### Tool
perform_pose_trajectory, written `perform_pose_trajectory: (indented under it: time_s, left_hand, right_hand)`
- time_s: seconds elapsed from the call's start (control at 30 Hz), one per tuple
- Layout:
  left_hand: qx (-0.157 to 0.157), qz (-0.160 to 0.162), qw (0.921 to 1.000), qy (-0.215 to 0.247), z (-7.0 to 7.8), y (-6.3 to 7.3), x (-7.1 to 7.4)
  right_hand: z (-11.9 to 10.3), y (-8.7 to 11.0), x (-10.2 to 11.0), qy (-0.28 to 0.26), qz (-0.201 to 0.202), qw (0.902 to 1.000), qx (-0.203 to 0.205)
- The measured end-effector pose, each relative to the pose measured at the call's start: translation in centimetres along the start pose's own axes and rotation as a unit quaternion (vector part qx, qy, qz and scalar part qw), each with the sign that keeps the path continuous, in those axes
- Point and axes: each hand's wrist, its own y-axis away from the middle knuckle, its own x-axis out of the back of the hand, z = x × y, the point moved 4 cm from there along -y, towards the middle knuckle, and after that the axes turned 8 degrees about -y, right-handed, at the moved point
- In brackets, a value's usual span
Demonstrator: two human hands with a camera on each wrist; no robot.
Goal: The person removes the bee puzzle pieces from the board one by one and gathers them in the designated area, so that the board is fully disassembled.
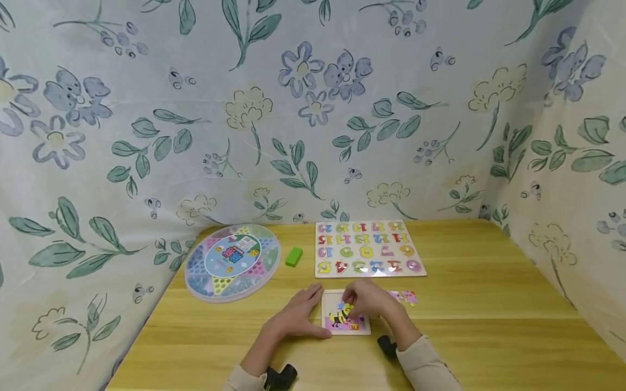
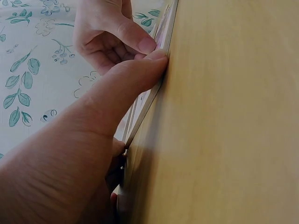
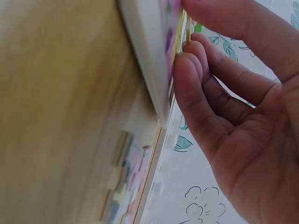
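— What are the fingers doing?

— The right hand [image 1: 368, 300] has its fingers [image 3: 191, 70] curled together, tips pressing on the picture face of the small bee puzzle [image 1: 345, 319]; whether they pinch a piece, I cannot tell. The left hand [image 1: 298, 312] lies with fingers fairly straight and close together, thumb [image 2: 140, 74] pushed against the puzzle's left edge.

— And where is the puzzle?

— Flat on the wooden tabletop [image 1: 489, 320], directly under the right fingers, between both hands.

— What lies outward from there?

— Just right of the right fingers, loose pink puzzle pieces [image 1: 405, 296]. Beyond the fingers, a number board [image 1: 368, 249]. Beyond the left fingers, a green block [image 1: 294, 257] and a round game tray [image 1: 232, 262]. Floral cloth [image 1: 313, 108] hangs behind.
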Motion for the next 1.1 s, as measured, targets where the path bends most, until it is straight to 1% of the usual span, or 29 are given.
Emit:
perform_pose_trajectory:
  time_s: [0.2,0.4,0.53,0.73,0.93,1.1]
  left_hand:
    - [0.001,0.003,1.0000,-0.006,0.0,0.0,0.1]
    - [0.005,-0.001,1.0000,0.001,0.1,0.0,0.0]
    - [0.005,0.000,1.0000,0.002,0.1,0.0,0.0]
    - [0.004,0.003,1.0000,-0.005,0.4,0.2,0.3]
    - [0.006,0.003,1.0000,-0.005,0.4,0.2,0.4]
    - [0.001,0.002,1.0000,-0.008,0.3,0.2,0.3]
  right_hand:
    - [0.2,-0.1,0.2,-0.014,-0.002,0.9999,-0.010]
    - [0.7,-0.1,0.6,-0.024,-0.001,0.9994,-0.023]
    - [0.9,0.0,0.8,-0.025,-0.005,0.9995,-0.017]
    - [1.3,0.3,1.3,-0.035,-0.010,0.9993,0.006]
    - [1.8,1.1,2.3,-0.028,0.000,0.9992,0.027]
    - [2.5,1.8,3.1,-0.036,0.005,0.9991,0.020]
